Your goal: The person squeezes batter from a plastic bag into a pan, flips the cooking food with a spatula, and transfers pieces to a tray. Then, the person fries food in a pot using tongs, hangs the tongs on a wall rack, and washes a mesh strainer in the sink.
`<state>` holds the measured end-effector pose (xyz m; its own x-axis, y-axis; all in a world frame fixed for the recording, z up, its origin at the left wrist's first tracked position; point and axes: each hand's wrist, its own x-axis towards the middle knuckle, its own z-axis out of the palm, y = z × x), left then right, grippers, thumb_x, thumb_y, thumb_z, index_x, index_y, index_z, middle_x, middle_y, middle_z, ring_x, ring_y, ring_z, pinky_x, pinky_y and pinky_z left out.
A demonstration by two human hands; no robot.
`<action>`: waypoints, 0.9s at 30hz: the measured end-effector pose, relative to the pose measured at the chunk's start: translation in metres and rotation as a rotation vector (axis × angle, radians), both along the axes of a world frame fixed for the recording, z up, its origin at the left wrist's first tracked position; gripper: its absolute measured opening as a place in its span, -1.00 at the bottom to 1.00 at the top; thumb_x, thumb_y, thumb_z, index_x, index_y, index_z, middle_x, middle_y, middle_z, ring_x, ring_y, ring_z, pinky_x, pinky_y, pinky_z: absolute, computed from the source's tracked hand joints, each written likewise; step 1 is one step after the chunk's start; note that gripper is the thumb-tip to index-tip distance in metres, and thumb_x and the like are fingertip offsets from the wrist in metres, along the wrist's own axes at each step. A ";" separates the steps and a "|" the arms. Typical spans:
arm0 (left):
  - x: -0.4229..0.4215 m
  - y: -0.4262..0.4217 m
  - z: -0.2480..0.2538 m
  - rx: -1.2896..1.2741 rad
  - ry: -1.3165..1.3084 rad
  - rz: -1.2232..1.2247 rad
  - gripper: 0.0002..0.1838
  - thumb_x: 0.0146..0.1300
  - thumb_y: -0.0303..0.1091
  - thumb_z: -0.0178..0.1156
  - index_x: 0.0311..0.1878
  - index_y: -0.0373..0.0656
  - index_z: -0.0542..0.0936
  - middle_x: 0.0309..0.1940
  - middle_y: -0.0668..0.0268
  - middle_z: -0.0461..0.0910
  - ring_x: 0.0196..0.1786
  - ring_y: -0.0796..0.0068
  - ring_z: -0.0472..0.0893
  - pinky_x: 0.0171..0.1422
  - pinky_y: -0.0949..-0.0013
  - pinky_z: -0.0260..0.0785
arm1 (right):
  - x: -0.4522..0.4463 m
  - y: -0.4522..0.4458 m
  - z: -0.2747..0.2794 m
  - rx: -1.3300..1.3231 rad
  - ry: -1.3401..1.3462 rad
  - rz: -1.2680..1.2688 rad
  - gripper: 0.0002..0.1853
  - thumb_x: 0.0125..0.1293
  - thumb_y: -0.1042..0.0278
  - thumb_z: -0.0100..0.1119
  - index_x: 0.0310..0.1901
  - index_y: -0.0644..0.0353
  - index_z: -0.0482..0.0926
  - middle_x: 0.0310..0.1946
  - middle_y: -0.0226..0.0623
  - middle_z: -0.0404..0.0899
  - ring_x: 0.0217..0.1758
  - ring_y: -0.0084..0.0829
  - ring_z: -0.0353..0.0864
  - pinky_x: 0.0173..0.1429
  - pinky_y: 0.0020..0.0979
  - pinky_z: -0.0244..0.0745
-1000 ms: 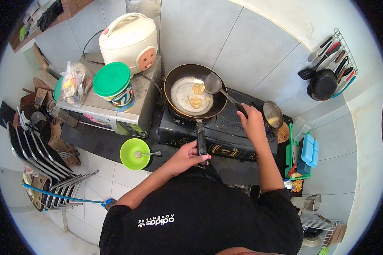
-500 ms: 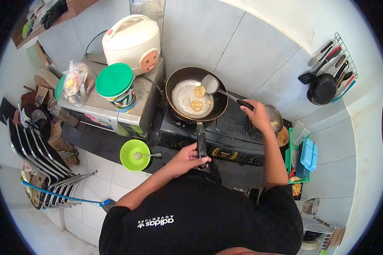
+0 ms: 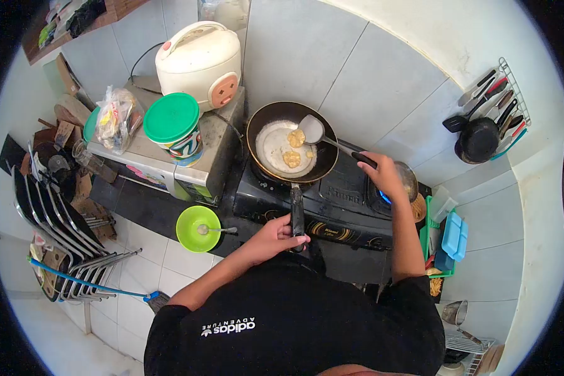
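My left hand (image 3: 277, 238) is closed around the black handle of a frying pan (image 3: 254, 145) on the left burner. In the pan, pieces of golden batter-like food (image 3: 291, 158) lie in pale, bubbly oil. My right hand (image 3: 383, 173) grips the dark handle of a spatula (image 3: 311, 129), whose metal blade is over the pan and touches or nearly touches the upper piece of food. A second pan (image 3: 408, 180) sits on the right burner, partly hidden behind my right hand, with a blue flame under it.
The black gas stove (image 3: 338, 188) stands against a tiled wall. Left of it are a rice cooker (image 3: 197, 66), a green-lidded tub (image 3: 171, 119) and a green bowl (image 3: 187, 237) with a spoon. A green basket (image 3: 426, 235) stands right; utensils hang from a wall rack (image 3: 514, 91).
The spatula blade has shifted slightly right and down by the upper piece of food. My right hand has moved slightly, and the blue flame now shows. My left hand keeps its hold.
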<state>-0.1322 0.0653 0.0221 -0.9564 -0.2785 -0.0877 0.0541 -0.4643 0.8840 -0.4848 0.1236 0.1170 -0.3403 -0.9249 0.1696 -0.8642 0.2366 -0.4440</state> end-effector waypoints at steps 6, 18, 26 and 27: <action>-0.003 0.003 0.008 0.019 -0.011 0.008 -0.47 0.47 -0.40 0.26 0.43 -0.19 0.35 0.03 0.25 0.69 0.04 0.54 0.66 0.21 0.38 0.52 | -0.035 -0.007 -0.020 -0.019 -0.139 0.055 -0.58 0.33 0.24 0.39 0.13 0.31 0.65 -0.05 0.11 0.73 -0.04 -0.02 0.73 0.11 -0.19 0.55; -0.003 0.003 -0.001 0.060 -0.002 0.004 -0.54 0.47 -0.43 0.24 0.35 -0.20 0.37 -0.05 0.27 0.66 -0.03 0.49 0.67 0.12 0.33 0.58 | -0.013 -0.013 0.002 0.039 0.010 0.027 -0.59 0.36 0.23 0.36 0.14 0.30 0.66 -0.05 0.08 0.73 -0.07 -0.07 0.73 0.10 -0.25 0.54; 0.004 -0.003 -0.004 0.036 0.022 0.005 -0.55 0.47 -0.46 0.21 0.35 -0.19 0.35 -0.09 0.28 0.63 -0.09 0.50 0.65 0.04 0.36 0.58 | -0.048 -0.022 -0.016 -0.050 -0.116 0.146 -0.59 0.36 0.26 0.35 0.15 0.32 0.64 -0.03 0.09 0.73 -0.01 -0.14 0.74 0.14 -0.25 0.54; 0.006 -0.005 -0.004 0.031 0.021 0.001 -0.56 0.47 -0.48 0.20 0.34 -0.19 0.34 -0.10 0.27 0.61 -0.10 0.50 0.65 0.01 0.37 0.59 | -0.047 -0.018 -0.010 -0.062 -0.021 0.146 -0.59 0.36 0.27 0.35 0.15 0.33 0.64 -0.01 0.08 0.72 -0.01 -0.15 0.74 0.15 -0.24 0.54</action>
<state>-0.1262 0.0605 0.0177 -0.9579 -0.2769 -0.0759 0.0734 -0.4918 0.8676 -0.5315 0.1053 0.1067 -0.2071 -0.9527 0.2226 -0.8778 0.0805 -0.4721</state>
